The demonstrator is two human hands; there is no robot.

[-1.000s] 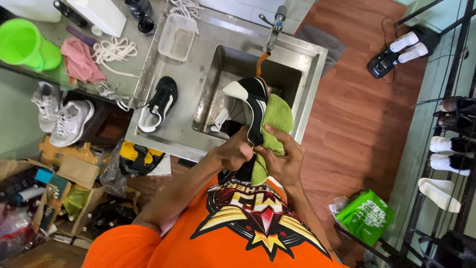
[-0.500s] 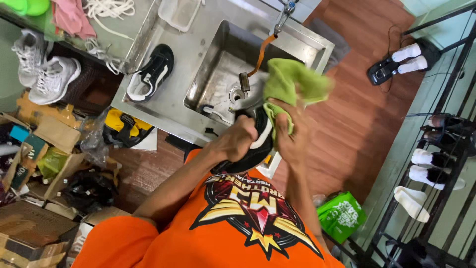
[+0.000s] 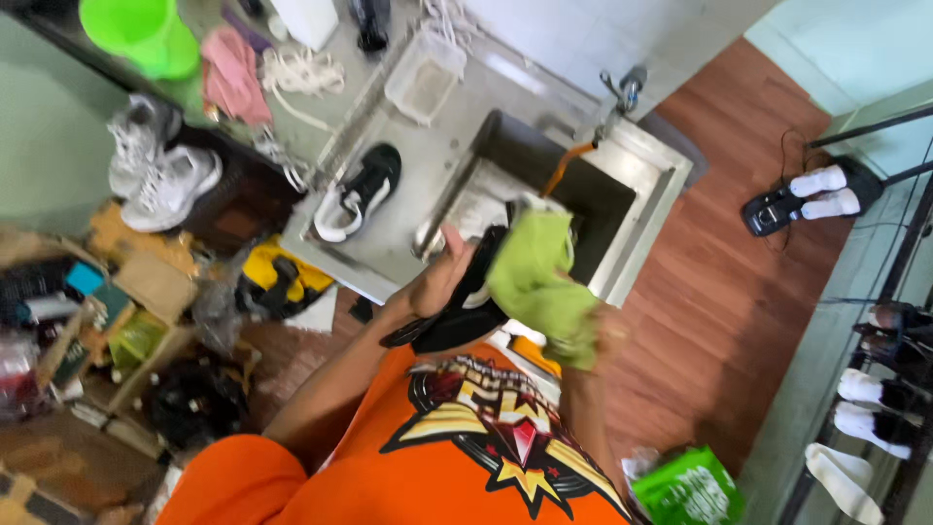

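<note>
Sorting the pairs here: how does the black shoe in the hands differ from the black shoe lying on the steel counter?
The held black shoe is up off the counter in the left hand, partly hidden by the green cloth in the right hand; the counter shoe lies flat, alone and uncovered beside the sink. Both are black with white.

- The right hand (image 3: 604, 335) is mostly hidden under the green cloth (image 3: 539, 282) and smeared by motion; its grip cannot be made out.
- The black shoe (image 3: 465, 306) held by the left hand (image 3: 439, 277) is largely covered by that hand and the cloth.
- The sink (image 3: 641, 185) floor beyond the hands lies in shadow.
- The green bucket (image 3: 136, 29), far from the left hand, is cut by the top edge.
</note>
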